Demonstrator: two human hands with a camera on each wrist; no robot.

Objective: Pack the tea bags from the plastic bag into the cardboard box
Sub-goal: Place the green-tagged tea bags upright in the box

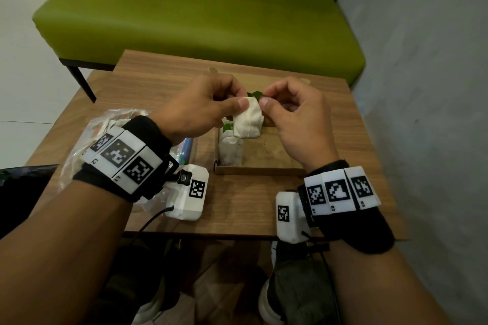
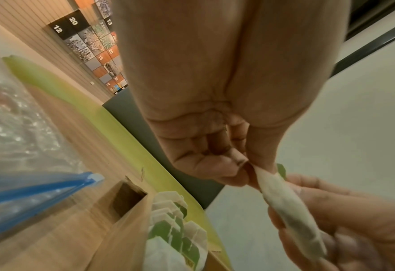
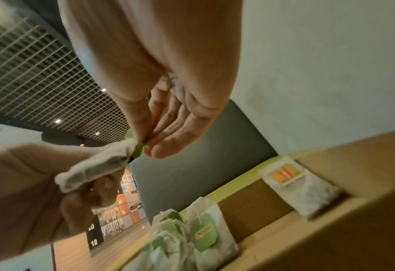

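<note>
Above the box [image 1: 260, 166], both hands hold one tea bag [image 1: 248, 121]: left hand [image 1: 200, 108] pinches its top corner, right hand [image 1: 295, 116] pinches its green tag [image 3: 138, 148]. Packed bags [image 3: 192, 238] fill the box's left end; its right side is open. Plastic bag [image 1: 79, 163] overhangs the tabletop's [image 1: 237, 206] left edge.

left hand [image 1: 208, 105]: raised, fingers curled, pinching | right hand [image 1: 295, 113]: raised, thumb-forefinger pinch

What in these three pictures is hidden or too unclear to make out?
- Plastic bag, head view: the left hand's wrist band covers it, so its contents cannot be counted.
- Cardboard box, head view: both hands hide its far part.
- Green tag, right wrist view: print too small and blurred to read.
</note>
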